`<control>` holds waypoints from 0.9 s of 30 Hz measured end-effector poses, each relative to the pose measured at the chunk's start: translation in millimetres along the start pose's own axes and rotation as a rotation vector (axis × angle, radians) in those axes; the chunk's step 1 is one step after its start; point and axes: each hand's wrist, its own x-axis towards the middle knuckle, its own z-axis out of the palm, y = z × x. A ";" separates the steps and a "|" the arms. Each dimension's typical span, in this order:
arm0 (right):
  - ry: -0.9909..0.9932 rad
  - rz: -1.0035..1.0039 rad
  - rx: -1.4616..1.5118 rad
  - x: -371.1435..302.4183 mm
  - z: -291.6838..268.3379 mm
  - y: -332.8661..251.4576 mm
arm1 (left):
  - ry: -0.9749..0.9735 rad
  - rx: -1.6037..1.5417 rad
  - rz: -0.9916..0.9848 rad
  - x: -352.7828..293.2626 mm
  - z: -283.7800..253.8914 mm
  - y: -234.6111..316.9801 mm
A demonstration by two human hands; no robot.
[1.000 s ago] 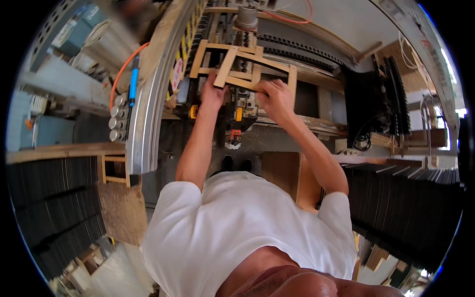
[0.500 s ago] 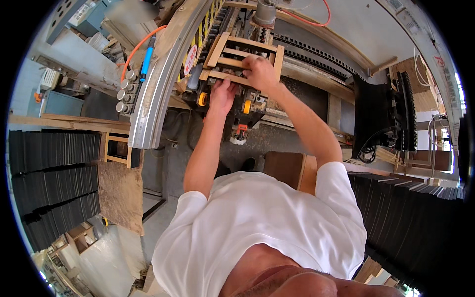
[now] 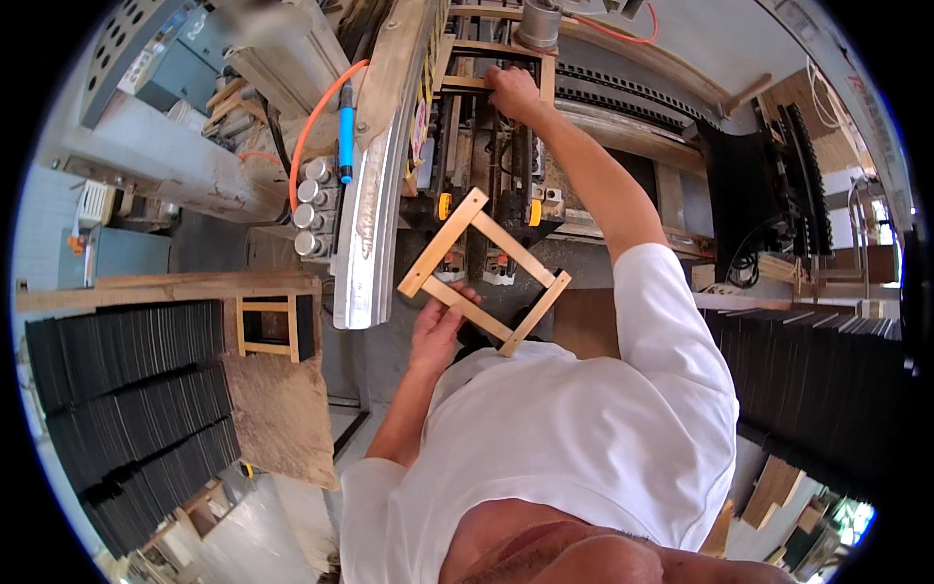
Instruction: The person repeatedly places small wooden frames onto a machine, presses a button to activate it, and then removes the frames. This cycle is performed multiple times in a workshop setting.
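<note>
My left hand is closed on a small rectangular wooden frame, gripping its near bar. That frame hangs tilted in front of my body, clear of the machine. Farther away, my right hand is at a second wooden frame, which lies on the machine under a grey cylindrical motor. My right fingers are bent around this frame's near bar, and the fingertips are partly hidden. Yellow round knobs sit on the machine's near end.
A metal rail with a blue pen-like tool and silver round buttons runs at left. Stacks of black panels stand left, beside another wooden frame. More black panels are at right.
My left hand has drawn one wooden frame off the machine toward my body and turned it. My right hand has moved farther away, along with the other frame. My view has shifted.
</note>
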 end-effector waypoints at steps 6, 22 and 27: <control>-0.097 -0.087 -0.349 34.6 -13.8 -1.4 | 0.077 -0.040 0.003 -19.8 -46.4 15.7; -0.174 -0.130 -0.668 147.1 11.0 17.6 | 0.440 -0.161 0.103 -36.0 -95.3 -18.9; -0.083 -0.118 -0.498 154.8 31.3 43.2 | 0.499 -0.168 0.095 -24.3 -96.9 -35.7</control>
